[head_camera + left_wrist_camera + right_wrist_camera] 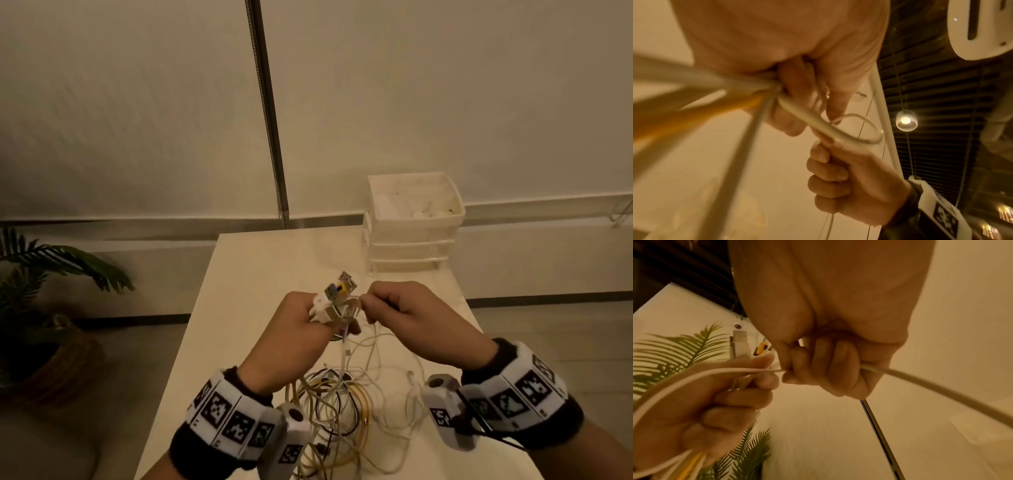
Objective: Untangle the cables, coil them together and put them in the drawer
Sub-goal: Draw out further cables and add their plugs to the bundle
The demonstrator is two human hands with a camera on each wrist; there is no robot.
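Both hands are raised above the white table [246, 274]. My left hand [308, 325] grips a bunch of cable ends, their white and yellow plugs [334, 294] sticking up out of the fist. My right hand [383, 305] pinches one thin white cable [920, 378] close to that bunch. In the left wrist view a white loop [849, 129] runs between the two fists. White, yellow and black cables [339, 407] hang down in a tangle onto the table. A white drawer unit [411, 236] stands at the table's far right, its top drawer [455, 205] open.
A potted palm [44, 274] stands on the floor to the left. A metal pole [270, 137] rises behind the table against the pale wall. Some pale items lie in the top drawer.
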